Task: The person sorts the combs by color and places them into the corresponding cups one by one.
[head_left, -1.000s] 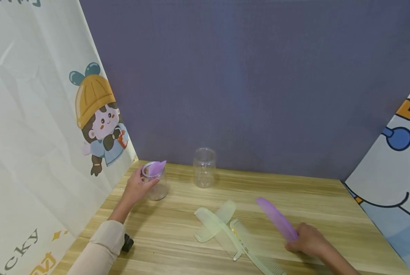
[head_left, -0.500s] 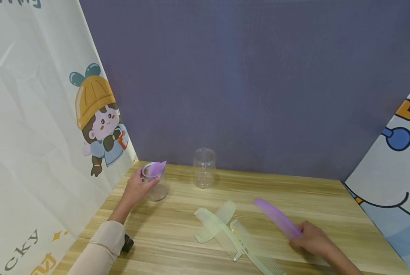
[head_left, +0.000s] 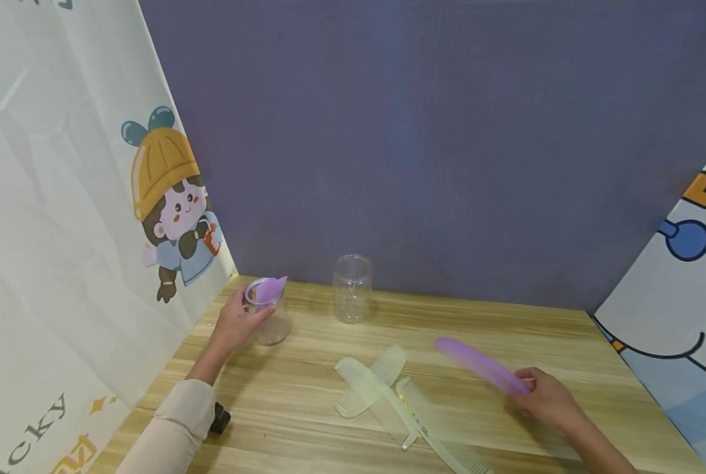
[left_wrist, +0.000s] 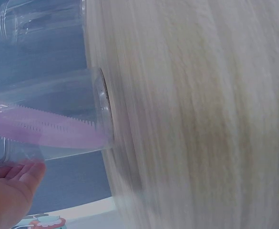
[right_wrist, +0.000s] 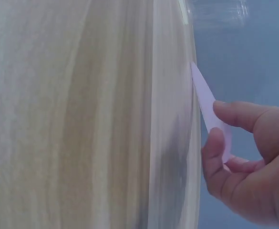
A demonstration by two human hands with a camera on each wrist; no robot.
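Note:
Near the table's back left corner my left hand (head_left: 238, 324) grips a clear jar (head_left: 272, 329) around its rim. A purple comb (left_wrist: 48, 126) leans inside that jar, its top sticking out past the rim. On the right, my right hand (head_left: 545, 398) pinches one end of a second purple comb (head_left: 477, 362) between thumb and fingers. This comb is held above the wood, its free end pointing back and left. In the right wrist view the thumb and a curled finger press on the comb (right_wrist: 206, 102) from either side.
Another clear jar (head_left: 352, 293) stands upright at the back. Several pale green combs (head_left: 367, 388) lie crossed and overlapping in the middle of the wooden table (head_left: 293, 408). A small black object (head_left: 219, 419) sits by the left sleeve. A dark cloth wall (head_left: 412, 145) rises behind.
My right hand has moved slightly up and to the right with the purple comb, which has turned to lie flatter across the view. The left hand and its jar stay put.

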